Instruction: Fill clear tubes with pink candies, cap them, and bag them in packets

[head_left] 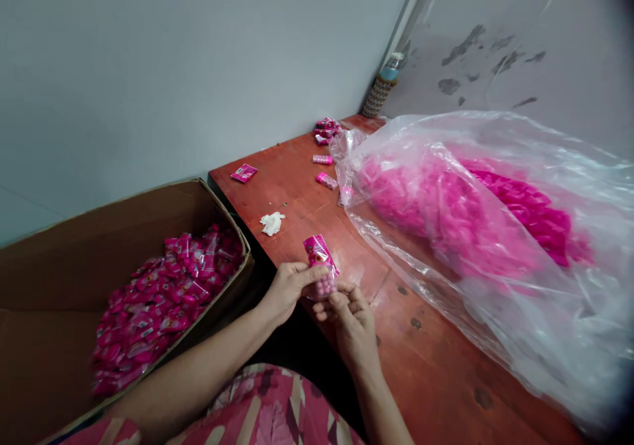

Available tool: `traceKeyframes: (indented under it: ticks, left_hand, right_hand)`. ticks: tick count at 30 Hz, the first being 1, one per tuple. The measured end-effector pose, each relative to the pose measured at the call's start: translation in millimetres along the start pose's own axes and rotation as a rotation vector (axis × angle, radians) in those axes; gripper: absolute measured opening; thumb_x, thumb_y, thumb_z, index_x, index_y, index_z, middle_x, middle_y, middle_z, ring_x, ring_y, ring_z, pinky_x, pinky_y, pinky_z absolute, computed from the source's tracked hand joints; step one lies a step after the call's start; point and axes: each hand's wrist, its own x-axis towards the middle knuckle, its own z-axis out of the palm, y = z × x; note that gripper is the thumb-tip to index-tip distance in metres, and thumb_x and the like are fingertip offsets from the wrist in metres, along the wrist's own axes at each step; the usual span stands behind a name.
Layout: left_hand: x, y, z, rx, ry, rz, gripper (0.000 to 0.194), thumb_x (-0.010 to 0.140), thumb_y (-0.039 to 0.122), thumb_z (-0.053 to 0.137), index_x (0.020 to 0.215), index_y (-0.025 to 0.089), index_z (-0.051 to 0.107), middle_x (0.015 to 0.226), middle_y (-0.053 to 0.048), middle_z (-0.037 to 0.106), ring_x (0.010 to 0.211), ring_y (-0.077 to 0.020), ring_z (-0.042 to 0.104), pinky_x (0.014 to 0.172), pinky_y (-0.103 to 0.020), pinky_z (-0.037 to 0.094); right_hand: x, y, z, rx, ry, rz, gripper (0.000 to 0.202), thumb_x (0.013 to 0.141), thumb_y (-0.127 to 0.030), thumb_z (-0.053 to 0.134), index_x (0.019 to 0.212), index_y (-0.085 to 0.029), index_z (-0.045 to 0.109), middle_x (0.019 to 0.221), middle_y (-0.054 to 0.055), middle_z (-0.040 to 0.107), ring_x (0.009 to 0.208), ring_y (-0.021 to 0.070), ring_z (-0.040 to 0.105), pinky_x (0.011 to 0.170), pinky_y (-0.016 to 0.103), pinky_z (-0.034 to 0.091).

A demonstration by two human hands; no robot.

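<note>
- We see both hands meeting over the near edge of a red table (307,197), a small pink packet (321,257) between them.
- Left hand (293,288): closed on the packet, thumb across its front.
- Right hand (352,309): fingers curled, pinching its lower end, where pink balls (325,286) show through clear film.
- To our left, an open carton (44,346) holds a heap of pink packets (163,300).
- On the tabletop we note a white scrap (272,223), a flat pink sachet (244,173) and, farther back, small pink tubes (321,160) near a packet cluster (327,130).
- Right side: large clear plastic bag (539,333), bright pink pieces (525,207) inside.
- Far corner: bottle (391,67), patterned lower part.
</note>
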Motion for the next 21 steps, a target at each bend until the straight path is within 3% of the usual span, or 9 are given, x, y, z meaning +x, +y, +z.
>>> traceKeyframes:
  ticks: [4,6,9,11,13,15,18,21]
  left_hand:
    - [-10,-7,5.5,-0.046,-0.055,-0.03,0.028,0.065,0.032,0.071,0.06,0.007,0.061,0.048,0.0,0.051,0.043,-0.007,0.046,0.045,-0.02,0.039]
    - [-17,-4,2.0,-0.082,-0.011,0.003,0.027,0.065,0.031,0.071,0.061,0.007,0.062,0.051,-0.002,0.055,0.047,-0.0094,0.051,0.049,-0.022,0.043]
    - [-27,9,-12.7,-0.204,0.122,0.19,0.029,0.068,0.036,0.069,0.075,0.008,0.065,0.077,-0.009,0.066,0.072,-0.019,0.063,0.071,-0.031,0.05]
    - [-31,18,-24.3,-0.23,0.2,0.352,0.039,0.071,0.045,0.064,0.089,0.012,0.066,0.095,-0.012,0.066,0.09,-0.0243,0.061,0.085,-0.039,0.046]
    - [-29,22,-32.2,-0.075,0.239,0.421,0.041,0.07,0.047,0.063,0.096,0.015,0.065,0.104,-0.012,0.064,0.099,-0.0258,0.058,0.093,-0.04,0.041]
    - [-22,19,-34.3,0.212,0.232,0.416,0.037,0.065,0.036,0.071,0.097,0.019,0.066,0.109,-0.009,0.062,0.108,-0.0251,0.053,0.101,-0.037,0.032]
    - [-6,6,-30.0,0.572,0.132,0.417,0.035,0.059,0.018,0.075,0.093,0.025,0.068,0.116,-0.005,0.058,0.123,-0.0238,0.038,0.109,-0.039,0.011]
    - [6,-8,-27.1,0.744,0.061,0.47,0.03,0.065,0.015,0.071,0.091,0.028,0.068,0.117,-0.004,0.058,0.127,-0.0233,0.031,0.108,-0.044,-0.001]
  right_hand:
    - [10,1,7,0.079,0.064,0.019,0.024,0.074,-0.032,0.065,0.083,-0.018,0.048,0.062,0.0,0.062,0.054,0.0121,0.06,0.05,0.02,0.048]
    - [14,-1,12,0.07,0.048,0.04,0.026,0.072,-0.033,0.067,0.082,-0.017,0.049,0.061,0.0,0.062,0.052,0.0121,0.06,0.048,0.019,0.048]
    - [16,-5,13,0.045,0.018,0.049,0.028,0.071,-0.035,0.068,0.082,-0.017,0.05,0.066,0.002,0.064,0.053,0.0128,0.06,0.047,0.02,0.047]
    - [16,-8,9,0.013,0.034,0.029,0.026,0.074,-0.037,0.065,0.08,-0.017,0.051,0.069,0.003,0.064,0.053,0.0121,0.059,0.048,0.02,0.047]
    - [16,-11,3,-0.031,0.059,0.012,0.024,0.076,-0.038,0.062,0.077,-0.017,0.051,0.07,0.002,0.064,0.054,0.0111,0.058,0.049,0.019,0.046]
    - [15,-12,-3,-0.075,0.073,0.009,0.024,0.078,-0.039,0.059,0.076,-0.016,0.052,0.071,0.002,0.062,0.056,0.0104,0.057,0.05,0.019,0.045]
    - [12,-11,-8,-0.133,0.066,0.022,0.025,0.079,-0.041,0.057,0.078,-0.017,0.053,0.071,0.002,0.061,0.057,0.0111,0.057,0.051,0.02,0.045]
    - [9,-11,-9,-0.173,0.062,0.04,0.026,0.078,-0.043,0.058,0.078,-0.017,0.054,0.072,0.003,0.061,0.058,0.0121,0.056,0.052,0.021,0.044]
